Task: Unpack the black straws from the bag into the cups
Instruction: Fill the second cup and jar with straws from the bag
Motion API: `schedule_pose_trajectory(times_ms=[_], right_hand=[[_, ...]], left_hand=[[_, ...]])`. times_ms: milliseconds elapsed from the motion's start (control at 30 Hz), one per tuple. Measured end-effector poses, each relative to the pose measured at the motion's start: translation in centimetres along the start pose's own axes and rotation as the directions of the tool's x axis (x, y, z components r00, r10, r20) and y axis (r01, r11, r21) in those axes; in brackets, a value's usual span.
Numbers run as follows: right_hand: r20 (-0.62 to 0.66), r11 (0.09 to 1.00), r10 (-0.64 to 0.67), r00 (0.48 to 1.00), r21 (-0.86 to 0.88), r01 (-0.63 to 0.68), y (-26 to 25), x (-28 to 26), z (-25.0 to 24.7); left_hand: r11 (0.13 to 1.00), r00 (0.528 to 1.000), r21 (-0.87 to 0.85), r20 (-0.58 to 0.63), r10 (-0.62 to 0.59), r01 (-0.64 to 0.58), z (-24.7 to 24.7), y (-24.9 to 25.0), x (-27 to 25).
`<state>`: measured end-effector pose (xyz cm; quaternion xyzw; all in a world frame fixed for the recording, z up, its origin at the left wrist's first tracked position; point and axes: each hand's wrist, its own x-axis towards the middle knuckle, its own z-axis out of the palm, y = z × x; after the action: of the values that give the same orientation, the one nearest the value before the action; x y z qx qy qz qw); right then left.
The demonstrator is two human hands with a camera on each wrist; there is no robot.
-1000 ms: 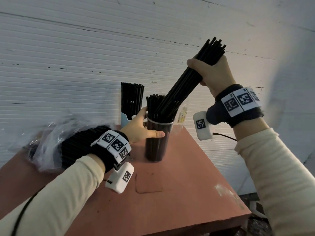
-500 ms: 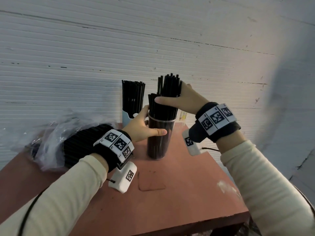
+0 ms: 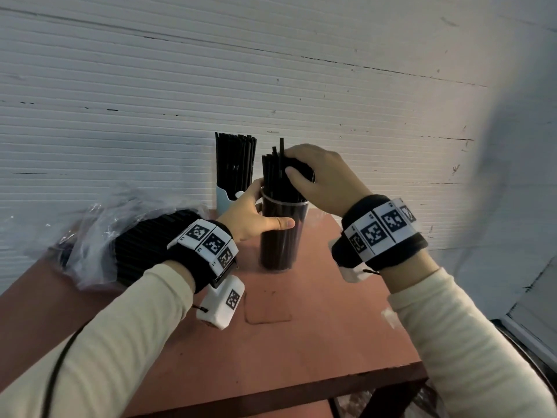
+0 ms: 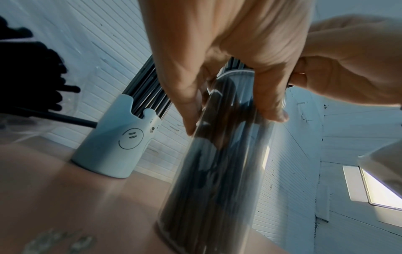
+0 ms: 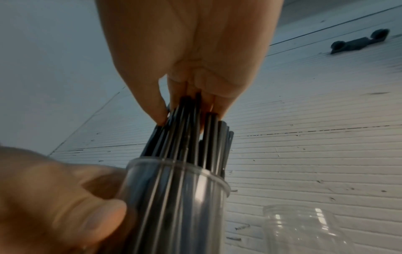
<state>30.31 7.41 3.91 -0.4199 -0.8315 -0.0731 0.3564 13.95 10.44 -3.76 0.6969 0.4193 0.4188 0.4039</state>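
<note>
Head view showed a reddish-brown table (image 3: 301, 351) against a white ribbed wall (image 3: 271, 70). Left hand (image 3: 250, 217) gripped the clear cup (image 3: 284, 236); right hand (image 3: 319, 179) clasped the black straws (image 3: 272, 176) standing inside. The bag (image 3: 99, 236) lay left.

The right hand (image 3: 319, 179) covers the tops of the black straws (image 3: 275, 176) beneath its fingers (image 5: 158, 106), hiding the ends. The left hand (image 3: 253, 220) hides the clear cup's (image 3: 283, 236) far side. Behind the left wrist, the bag (image 3: 99, 233) blurs, its contents partly hidden. An empty clear jar (image 5: 304, 230) is cut off by the right wrist view's lower edge.
</note>
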Motion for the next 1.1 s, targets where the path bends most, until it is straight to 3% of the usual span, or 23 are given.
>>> schedule_pose_trajectory(times_ms=[100, 200, 267, 400, 733, 833, 1000, 1100], right_hand=[[-0.030, 0.999, -0.004, 1.000, 0.042, 0.006, -0.4, -0.4, 0.1], [-0.032, 0.994, -0.094, 0.995, 0.052, 0.096, -1.4, 0.0, -0.2], [0.063, 0.993, -0.111, 0.992, -0.028, 0.113, -2.0, -0.1, -0.2], [0.211, 0.975, 0.002, 0.978, -0.216, 0.044, -1.9, -0.9, 0.2], [0.118, 0.972, 0.044, 0.992, -0.235, -0.015, -2.6, -0.9, 0.1], [-0.005, 0.991, 0.023, 1.000, -0.128, -0.023, -3.7, -0.5, 0.4], [-0.275, 0.975, -0.055, 0.960, 0.192, 0.111, -7.0, 0.1, 2.9], [-0.160, 0.928, 0.051, 0.986, 0.372, 0.012, -9.2, 0.3, 4.9]], left_hand=[[1.000, 1.000, 0.005, -0.005, 0.001, -0.001, 0.1, 0.3, -0.3], [1.000, 1.000, 0.014, -0.004, -0.007, 0.007, 0.2, 0.7, -0.5], [1.000, 1.000, 0.014, -0.004, -0.012, 0.012, 0.3, 0.8, -0.7], [1.000, 1.000, 0.012, 0.000, -0.024, 0.024, 0.5, 1.2, -1.0], [0.997, 0.998, 0.041, 0.022, -0.063, 0.062, 0.2, 2.1, -1.6], [0.995, 0.995, 0.059, -0.074, -0.073, 0.077, -0.5, 2.2, -2.7], [0.988, 0.937, 0.153, -0.337, 0.089, -0.038, -4.2, 2.7, -5.9], [0.966, 0.889, 0.256, -0.433, 0.149, -0.038, -7.5, 3.6, -8.2]])
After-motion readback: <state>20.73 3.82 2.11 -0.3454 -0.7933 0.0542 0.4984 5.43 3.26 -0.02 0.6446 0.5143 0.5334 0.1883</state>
